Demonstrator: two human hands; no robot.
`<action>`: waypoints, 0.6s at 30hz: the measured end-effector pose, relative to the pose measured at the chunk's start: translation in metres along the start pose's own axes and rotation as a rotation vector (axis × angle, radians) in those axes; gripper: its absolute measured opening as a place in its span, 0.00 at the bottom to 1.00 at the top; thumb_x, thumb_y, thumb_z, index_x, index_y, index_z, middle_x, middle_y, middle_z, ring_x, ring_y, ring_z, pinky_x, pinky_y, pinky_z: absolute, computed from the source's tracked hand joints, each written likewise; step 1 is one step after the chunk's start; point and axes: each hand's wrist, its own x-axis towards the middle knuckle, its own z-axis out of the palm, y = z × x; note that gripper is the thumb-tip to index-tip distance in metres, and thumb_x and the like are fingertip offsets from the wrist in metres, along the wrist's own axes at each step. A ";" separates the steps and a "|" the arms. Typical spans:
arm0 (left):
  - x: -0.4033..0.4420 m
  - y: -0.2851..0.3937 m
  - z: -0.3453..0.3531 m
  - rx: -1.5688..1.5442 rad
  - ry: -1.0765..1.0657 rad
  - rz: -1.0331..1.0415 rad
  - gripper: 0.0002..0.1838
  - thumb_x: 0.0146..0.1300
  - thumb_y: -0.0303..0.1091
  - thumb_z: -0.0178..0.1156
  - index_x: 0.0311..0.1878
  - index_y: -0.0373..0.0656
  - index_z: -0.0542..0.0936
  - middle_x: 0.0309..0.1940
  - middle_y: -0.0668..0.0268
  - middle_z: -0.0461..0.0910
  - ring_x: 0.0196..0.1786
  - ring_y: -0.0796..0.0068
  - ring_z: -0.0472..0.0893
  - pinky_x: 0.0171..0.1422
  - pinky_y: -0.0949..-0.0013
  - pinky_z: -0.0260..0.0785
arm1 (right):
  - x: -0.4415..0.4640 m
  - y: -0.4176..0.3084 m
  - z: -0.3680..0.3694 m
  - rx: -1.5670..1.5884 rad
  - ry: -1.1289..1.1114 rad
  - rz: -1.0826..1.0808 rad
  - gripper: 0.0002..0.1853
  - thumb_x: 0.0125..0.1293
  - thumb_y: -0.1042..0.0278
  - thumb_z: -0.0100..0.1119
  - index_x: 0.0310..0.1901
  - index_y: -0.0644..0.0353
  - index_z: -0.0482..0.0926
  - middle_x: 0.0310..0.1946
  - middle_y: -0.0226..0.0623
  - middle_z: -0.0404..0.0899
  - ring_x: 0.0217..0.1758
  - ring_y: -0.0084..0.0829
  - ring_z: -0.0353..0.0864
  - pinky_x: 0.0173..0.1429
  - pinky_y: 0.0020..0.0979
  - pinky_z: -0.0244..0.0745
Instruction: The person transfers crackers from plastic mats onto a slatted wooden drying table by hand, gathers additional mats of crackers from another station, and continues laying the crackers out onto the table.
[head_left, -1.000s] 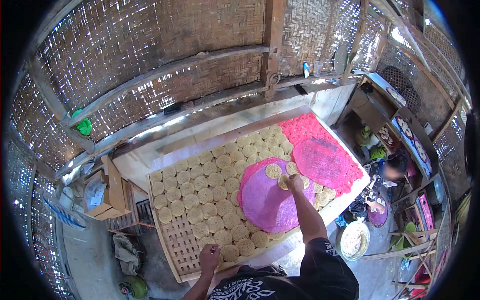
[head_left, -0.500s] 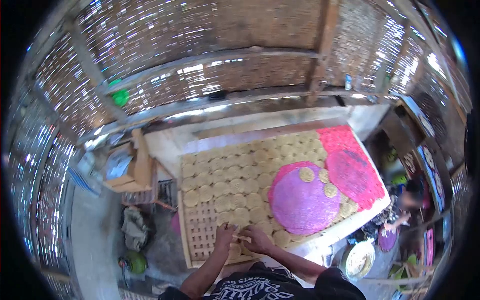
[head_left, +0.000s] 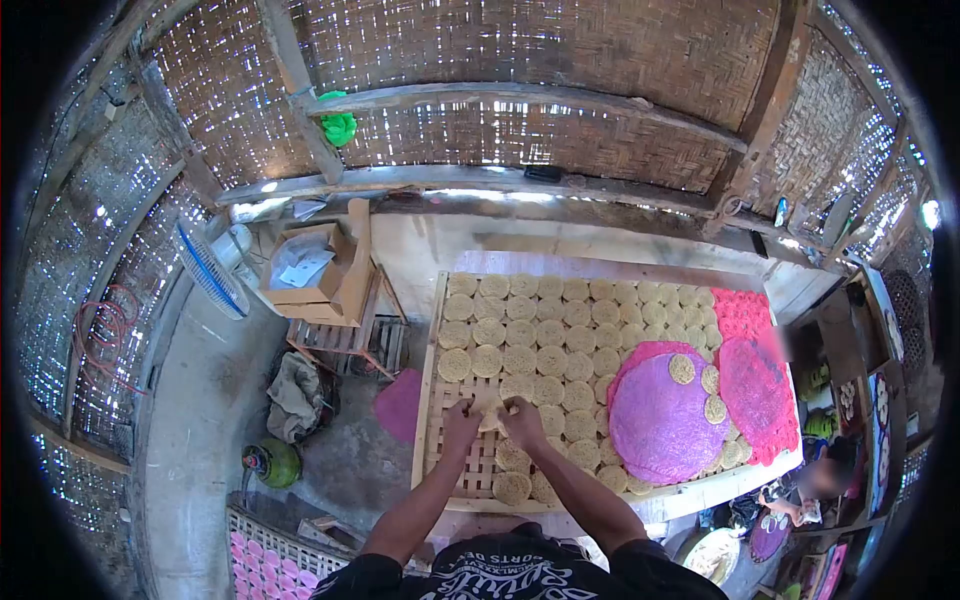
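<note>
Both of my hands are over the left part of a woven bamboo tray (head_left: 455,484) covered with rows of round tan discs. My left hand (head_left: 462,418) and my right hand (head_left: 520,420) are closed on opposite edges of one pale disc (head_left: 488,405), held between them over bare lattice. To the right, a round purple sheet (head_left: 662,425) lies on the discs, with several tan discs (head_left: 682,369) at its upper right. A pink sheet (head_left: 755,385) lies beyond it, over pink discs (head_left: 740,312).
A cardboard box (head_left: 318,290) rests on a small stand at the left, near a blue fan (head_left: 212,270). A green gas cylinder (head_left: 275,463) and a pink tray (head_left: 275,570) are lower left. Another person (head_left: 810,495) is at the right, beside a basin (head_left: 710,555).
My right hand has left the purple sheet and come beside my left hand, both now on one disc over the lattice. The camera view has turned left.
</note>
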 end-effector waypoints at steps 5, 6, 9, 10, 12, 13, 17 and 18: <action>0.048 -0.024 0.013 0.115 0.088 0.037 0.20 0.52 0.28 0.67 0.50 0.36 0.82 0.40 0.54 0.85 0.44 0.63 0.85 0.50 0.63 0.75 | 0.029 -0.015 0.010 -0.125 0.122 -0.097 0.17 0.63 0.59 0.60 0.47 0.64 0.79 0.42 0.53 0.82 0.44 0.51 0.82 0.48 0.44 0.77; 0.054 -0.026 0.015 0.142 0.096 0.059 0.19 0.52 0.29 0.67 0.50 0.37 0.82 0.40 0.54 0.85 0.44 0.62 0.85 0.50 0.62 0.75 | 0.035 -0.015 0.012 -0.169 0.134 -0.138 0.17 0.63 0.59 0.60 0.46 0.63 0.79 0.42 0.53 0.81 0.45 0.51 0.82 0.49 0.45 0.76; 0.058 -0.028 0.017 0.301 0.129 0.086 0.17 0.54 0.32 0.67 0.47 0.40 0.83 0.39 0.54 0.84 0.44 0.56 0.84 0.49 0.59 0.75 | 0.044 -0.017 0.017 -0.245 0.103 -0.129 0.15 0.64 0.60 0.58 0.47 0.62 0.78 0.44 0.52 0.80 0.47 0.51 0.81 0.51 0.46 0.75; 0.057 -0.022 0.017 0.368 0.139 0.089 0.16 0.54 0.33 0.67 0.46 0.41 0.83 0.39 0.54 0.84 0.44 0.54 0.84 0.49 0.57 0.75 | 0.045 -0.019 0.017 -0.261 0.083 -0.103 0.15 0.65 0.61 0.58 0.47 0.61 0.77 0.45 0.51 0.79 0.47 0.51 0.80 0.51 0.46 0.75; 0.062 -0.024 0.017 0.448 0.125 0.085 0.17 0.55 0.35 0.67 0.48 0.43 0.83 0.43 0.55 0.83 0.45 0.52 0.83 0.51 0.56 0.74 | 0.046 -0.023 0.017 -0.320 0.080 -0.061 0.17 0.64 0.59 0.59 0.49 0.61 0.77 0.46 0.50 0.79 0.48 0.50 0.80 0.53 0.46 0.75; 0.064 -0.024 0.017 0.489 0.117 0.085 0.17 0.55 0.37 0.67 0.48 0.44 0.82 0.45 0.56 0.83 0.46 0.51 0.83 0.52 0.56 0.74 | 0.046 -0.026 0.017 -0.349 0.080 -0.038 0.18 0.63 0.57 0.59 0.50 0.60 0.77 0.47 0.50 0.79 0.49 0.50 0.80 0.53 0.46 0.75; 0.052 -0.012 0.012 0.450 0.180 0.169 0.22 0.53 0.34 0.69 0.52 0.41 0.79 0.48 0.53 0.79 0.50 0.52 0.81 0.55 0.57 0.73 | 0.035 -0.025 0.001 -0.304 0.169 -0.011 0.23 0.61 0.53 0.61 0.53 0.57 0.77 0.48 0.47 0.79 0.49 0.48 0.81 0.52 0.44 0.76; 0.059 -0.036 0.018 0.378 0.234 0.223 0.23 0.53 0.33 0.69 0.53 0.40 0.78 0.49 0.52 0.79 0.51 0.53 0.80 0.55 0.57 0.72 | 0.035 -0.016 -0.005 -0.263 0.203 -0.012 0.23 0.61 0.52 0.62 0.53 0.57 0.77 0.48 0.46 0.79 0.49 0.47 0.82 0.52 0.44 0.76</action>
